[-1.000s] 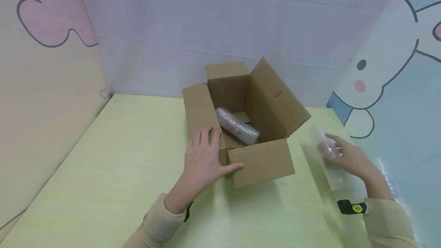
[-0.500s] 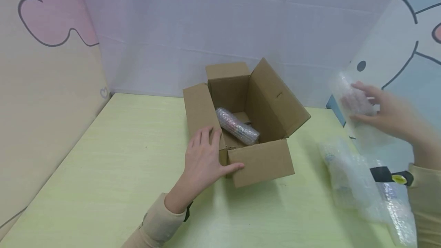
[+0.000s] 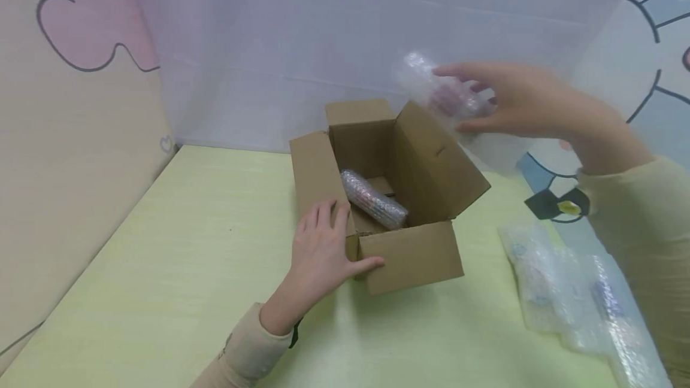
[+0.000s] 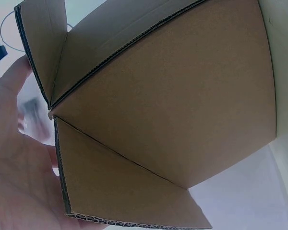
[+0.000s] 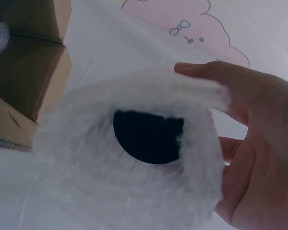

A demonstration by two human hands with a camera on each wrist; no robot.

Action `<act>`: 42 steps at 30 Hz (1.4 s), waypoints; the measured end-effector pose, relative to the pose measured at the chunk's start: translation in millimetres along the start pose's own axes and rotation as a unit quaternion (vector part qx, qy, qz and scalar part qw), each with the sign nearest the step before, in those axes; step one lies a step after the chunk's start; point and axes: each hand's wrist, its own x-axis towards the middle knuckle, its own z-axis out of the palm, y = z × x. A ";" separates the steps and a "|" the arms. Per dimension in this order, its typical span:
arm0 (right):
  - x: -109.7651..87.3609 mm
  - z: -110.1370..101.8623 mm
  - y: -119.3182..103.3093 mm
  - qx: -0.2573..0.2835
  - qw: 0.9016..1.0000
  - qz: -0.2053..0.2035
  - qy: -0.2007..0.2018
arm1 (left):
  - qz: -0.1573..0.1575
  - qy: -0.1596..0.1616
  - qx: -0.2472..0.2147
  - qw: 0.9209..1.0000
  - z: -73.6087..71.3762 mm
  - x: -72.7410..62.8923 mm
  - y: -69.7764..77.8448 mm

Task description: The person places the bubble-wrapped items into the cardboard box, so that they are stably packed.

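Note:
An open cardboard box point(image 3: 417, 166) stands on the table, its flaps spread outward. Inside lies a slim bubble-wrapped bundle point(image 3: 374, 198), slanting across the bottom. My left hand point(image 3: 322, 250) rests on the box's near left corner, fingers over the left flap point(image 3: 318, 172) and thumb across the front flap point(image 3: 412, 259). Above the right flap point(image 3: 439, 154), my right hand point(image 3: 517, 100) grips a bubble-wrapped package point(image 3: 450, 97) in the air. From the right wrist view, a dark rounded shape shows through an opening in the wrap; its kind cannot be told.
Several more bubble-wrapped packages point(image 3: 560, 298) lie side by side at the table's right edge. A pale cloth wall point(image 3: 242, 35) rises behind the box. Printed walls flank the light green table point(image 3: 178, 268) on both sides.
My right hand has lifted the bubble-wrapped package from the right side of the table and carried it up and left toward the box. The left hand stays on the box's corner.

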 end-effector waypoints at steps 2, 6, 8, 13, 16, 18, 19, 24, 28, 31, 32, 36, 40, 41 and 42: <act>15.0 0.1 -12.3 0.000 0.999 -0.022 -0.023 | 0.002 0.005 0.004 1.000 0.5 0.3 0.8; 43.9 6.4 -30.2 0.000 0.996 -0.064 -0.061 | 0.004 0.015 0.012 1.000 1.3 0.8 1.6; 57.9 13.1 -35.2 0.005 0.994 -0.079 -0.081 | 0.005 0.020 0.015 1.000 1.7 0.9 1.6; 90.9 38.6 -38.1 0.014 0.988 -0.094 -0.124 | 0.005 0.022 0.016 1.000 1.4 1.0 1.8; 105.8 56.8 -36.1 0.019 0.985 -0.091 -0.147 | 0.004 0.016 0.019 1.000 0.9 1.3 2.5; 112.9 68.5 -33.7 0.020 0.983 -0.092 -0.160 | 0.003 0.012 0.021 1.000 -0.2 1.2 3.6; 116.0 73.8 -32.1 0.020 0.982 -0.092 -0.166 | 0.002 0.010 0.023 1.000 -0.5 1.0 4.1; 123.3 92.8 -21.5 0.031 0.978 -0.081 -0.190 | 0.001 -0.001 0.027 1.000 -1.4 0.3 7.7; 124.6 102.1 -12.2 0.032 0.976 -0.061 -0.206 | 0.000 -0.006 0.031 1.000 -1.3 0.3 9.3; 124.7 109.1 -9.2 0.042 0.974 -0.041 -0.220 | -0.002 -0.007 0.032 0.999 -1.4 0.3 9.2; 125.2 112.0 -8.9 0.045 0.973 -0.033 -0.224 | -0.003 -0.007 0.032 0.999 -1.3 0.4 9.1; 129.4 126.0 -8.0 0.043 0.971 -0.017 -0.234 | -0.002 -0.002 0.033 0.999 -1.6 0.1 9.0; 136.0 141.3 -5.6 0.024 0.971 -0.007 -0.239 | 0.002 0.004 0.036 0.999 -0.9 -0.6 9.6; 137.2 144.6 -4.8 0.022 0.971 -0.005 -0.240 | 0.003 0.006 0.038 0.999 -0.6 -0.8 9.9; 138.1 147.6 -4.0 0.020 0.970 -0.004 -0.241 | 0.004 0.007 0.039 0.999 -0.6 -1.0 10.2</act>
